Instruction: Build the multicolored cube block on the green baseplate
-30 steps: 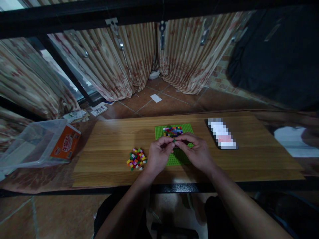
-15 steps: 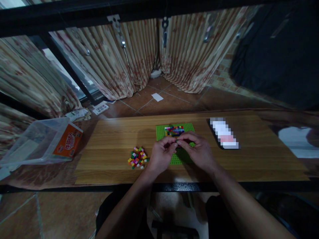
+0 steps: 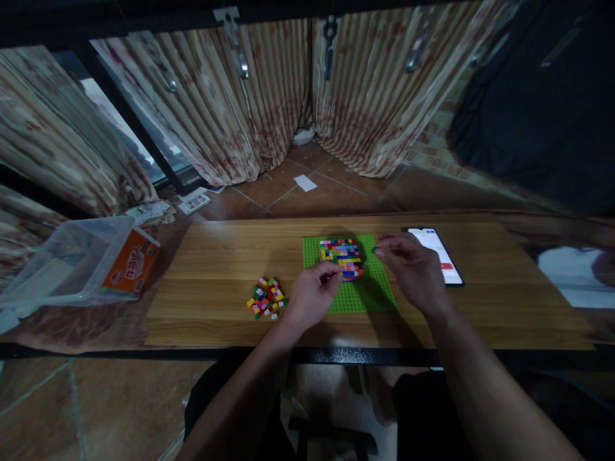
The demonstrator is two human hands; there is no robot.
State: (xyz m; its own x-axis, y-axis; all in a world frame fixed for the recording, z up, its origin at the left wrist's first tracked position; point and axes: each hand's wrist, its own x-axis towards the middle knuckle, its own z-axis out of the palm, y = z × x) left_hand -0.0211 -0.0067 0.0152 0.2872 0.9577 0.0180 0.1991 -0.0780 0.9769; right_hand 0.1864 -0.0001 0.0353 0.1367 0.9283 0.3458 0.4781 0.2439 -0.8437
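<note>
Left hand: by stacked bricks, can't tell if pinching
Right hand: fingers pinch green brick
Change: hands now apart

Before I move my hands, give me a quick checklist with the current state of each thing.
1. Right hand gripping its piece: ok, a small dark green brick shows at the fingertips.
2. Left hand steadying the multicoloured build: cannot tell, fingertips overlap its near edge.
3. Baseplate flat on the wooden table: ok.
4. Every brick in the build fully pressed down: cannot tell, too small.
5. Loose bricks off the baseplate: ok, piled to its left.
6. Phone in full view: not ok, partly hidden by the right hand.
</note>
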